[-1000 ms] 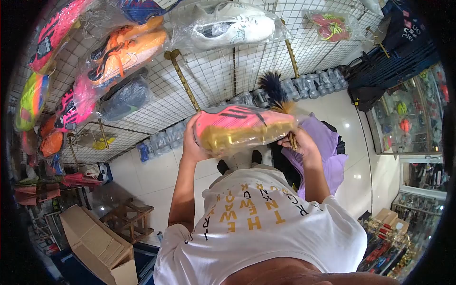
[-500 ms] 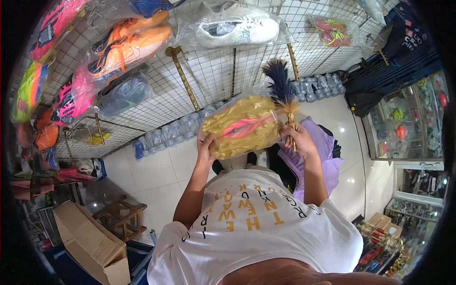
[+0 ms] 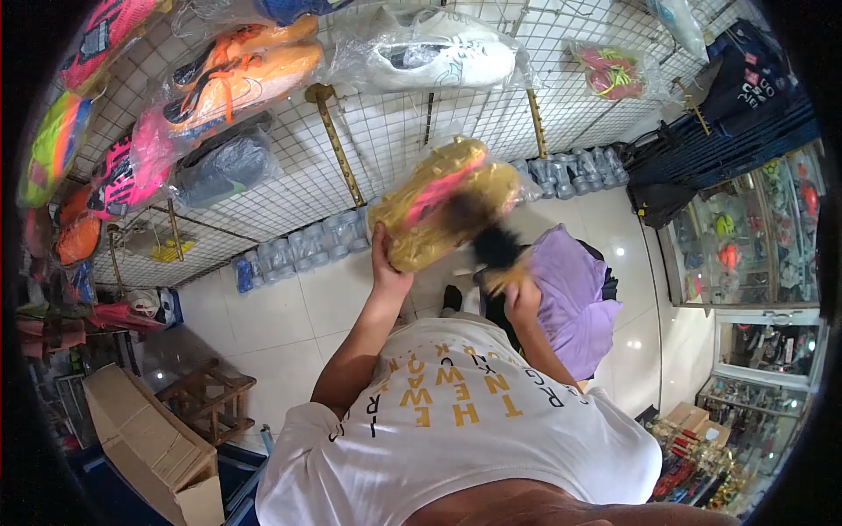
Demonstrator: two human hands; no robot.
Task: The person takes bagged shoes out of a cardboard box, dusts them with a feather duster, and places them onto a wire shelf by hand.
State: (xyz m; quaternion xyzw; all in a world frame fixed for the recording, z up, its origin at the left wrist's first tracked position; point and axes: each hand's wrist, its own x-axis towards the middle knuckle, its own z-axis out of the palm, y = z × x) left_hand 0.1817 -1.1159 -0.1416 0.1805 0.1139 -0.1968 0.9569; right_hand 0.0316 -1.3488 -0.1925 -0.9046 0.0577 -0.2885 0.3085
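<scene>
My left hand (image 3: 388,263) grips the near left edge of a pair of gold cleats (image 3: 417,241) with pink between them, wrapped in clear plastic. The studs face up towards me. In my closed right hand (image 3: 524,300) is a feather duster (image 3: 497,249), its dark feathers smeared by motion over the right part of the cleats. Whether the feathers touch the plastic I cannot tell. Just right of my right hand lies a purple cloth (image 3: 570,302) over something black.
Bagged shoes, including an orange pair (image 3: 250,79) and a white pair (image 3: 438,51), hang on a white wire grid (image 3: 386,131). Wrapped dumbbells (image 3: 307,250) line its foot. A glass display case (image 3: 745,228) stands right; a cardboard box (image 3: 153,443) and wooden stool (image 3: 206,399) are left.
The feather duster has swung from upright, right of the cleats, to down and left across them. My right hand has moved lower and left. The cleats have tilted, their right end higher.
</scene>
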